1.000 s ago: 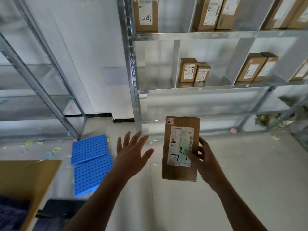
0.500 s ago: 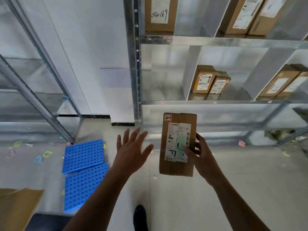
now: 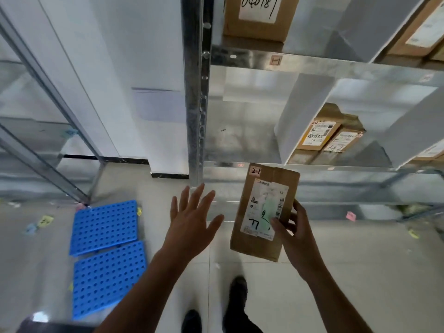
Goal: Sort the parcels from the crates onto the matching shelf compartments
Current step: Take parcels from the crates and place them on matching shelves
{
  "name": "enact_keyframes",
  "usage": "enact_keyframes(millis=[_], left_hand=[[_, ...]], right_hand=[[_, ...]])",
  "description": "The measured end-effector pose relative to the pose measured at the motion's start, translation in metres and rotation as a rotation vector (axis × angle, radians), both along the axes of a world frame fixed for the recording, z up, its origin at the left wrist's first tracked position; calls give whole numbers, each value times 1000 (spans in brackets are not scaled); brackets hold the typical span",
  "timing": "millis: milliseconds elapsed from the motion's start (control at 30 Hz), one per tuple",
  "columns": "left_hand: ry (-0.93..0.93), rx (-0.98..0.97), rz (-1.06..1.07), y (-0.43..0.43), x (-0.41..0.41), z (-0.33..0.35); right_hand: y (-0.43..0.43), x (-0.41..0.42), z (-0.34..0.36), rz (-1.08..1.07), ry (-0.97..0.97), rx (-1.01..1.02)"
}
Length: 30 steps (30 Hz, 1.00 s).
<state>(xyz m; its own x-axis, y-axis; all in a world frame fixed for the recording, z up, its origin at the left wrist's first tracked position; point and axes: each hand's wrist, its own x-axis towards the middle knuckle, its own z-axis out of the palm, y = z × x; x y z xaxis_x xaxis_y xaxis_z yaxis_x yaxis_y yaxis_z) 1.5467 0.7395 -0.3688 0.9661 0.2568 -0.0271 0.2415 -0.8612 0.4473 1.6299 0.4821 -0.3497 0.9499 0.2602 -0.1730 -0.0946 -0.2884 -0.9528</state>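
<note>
My right hand (image 3: pixel 294 230) grips a brown cardboard parcel (image 3: pixel 259 207) by its right edge, thumb on the white shipping label. The parcel bears a small red-lettered tag reading 2-1 at its top left corner. It hangs upright just below the front edge of the metal shelf (image 3: pixel 312 67). My left hand (image 3: pixel 191 221) is spread flat in the air to the left of the parcel, holding nothing. The leftmost compartment (image 3: pixel 240 135) of the shelf level above the parcel shows no parcels. White dividers (image 3: pixel 300 116) separate the compartments.
Two parcels (image 3: pixel 329 135) stand in the neighbouring compartment; another parcel (image 3: pixel 258 15) marked 040189 sits on the level above. Two blue perforated panels (image 3: pixel 105 255) lie on the floor at left. A second metal rack (image 3: pixel 43 131) stands at far left. My feet (image 3: pixel 216 306) show below.
I have stepped closer to the shelf, which now looms larger. The parcel has risen toward the shelf edge. The brown crate at lower left has left the view.
</note>
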Motion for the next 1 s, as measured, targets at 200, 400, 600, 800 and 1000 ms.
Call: enact_keyframes(millis=[200,400,600,800,1000], left_hand=[[-38,16,106,2,57,-10],[-93,89,200,10,114,0],[-70,130,226,10,157,-7],[-121,-75,232,-1,189,-24],[-235,-440,237,14,231,-29]], right_hand=[[32,87,-19,69,28,62],[71,170,-13,224,-20,104],[108,237,-16,317,-103,119],[126,272,-29,353,-132,115],[132,285,-50,376,-144,63]])
